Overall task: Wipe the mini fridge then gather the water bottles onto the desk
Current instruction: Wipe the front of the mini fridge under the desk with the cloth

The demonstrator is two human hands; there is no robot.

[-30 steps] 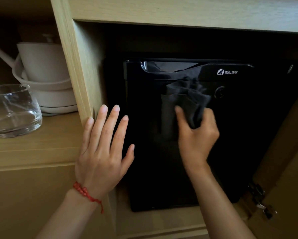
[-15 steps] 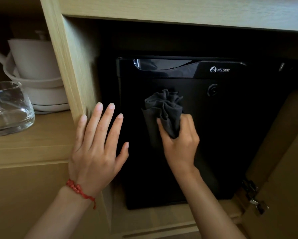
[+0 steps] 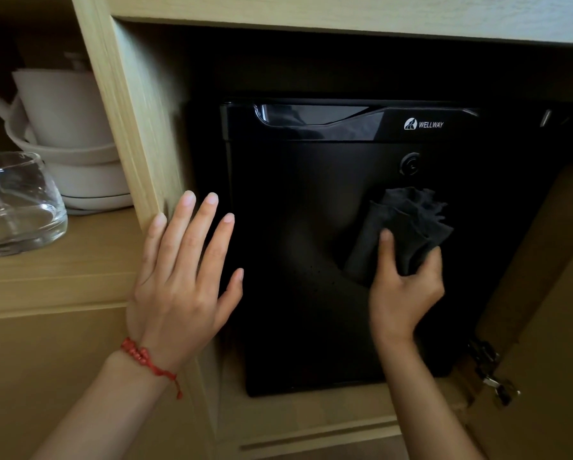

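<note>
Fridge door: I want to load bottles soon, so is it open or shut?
Shut. The mini fridge door sits flush, no interior showing, while the right hand presses a bunched cloth on it.

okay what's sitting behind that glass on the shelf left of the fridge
Behind the clear glass sits a white kettle on stacked white dishes, partly cut off by the wooden cabinet post. The shelf behind them is too dark to read.
</note>
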